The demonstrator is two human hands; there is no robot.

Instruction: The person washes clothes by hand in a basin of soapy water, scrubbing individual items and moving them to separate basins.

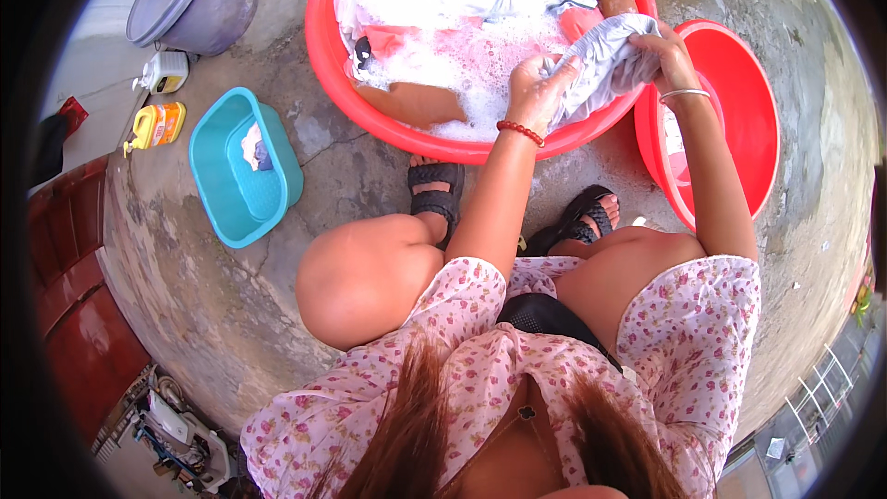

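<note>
Both my hands hold a wet light-grey cloth (601, 64) over the right rim of a large red plastic tub (416, 143). My left hand (539, 86), with a red bead bracelet above it, grips the cloth's near left end. My right hand (666, 55), below a metal bangle, pinches its far right end. In the tub, white and coral-red clothes (478, 48) lie in foamy water, with a brown board or cloth (423, 105) partly under them. What the grey cloth is, I cannot tell.
A red basin (752, 118) stands right of the tub, partly behind my right forearm. To the left are a turquoise basin (294, 177) with small cloths, a yellow bottle (161, 126), a white jug (168, 72) and a grey bucket (218, 10). My sandalled feet are below the tub.
</note>
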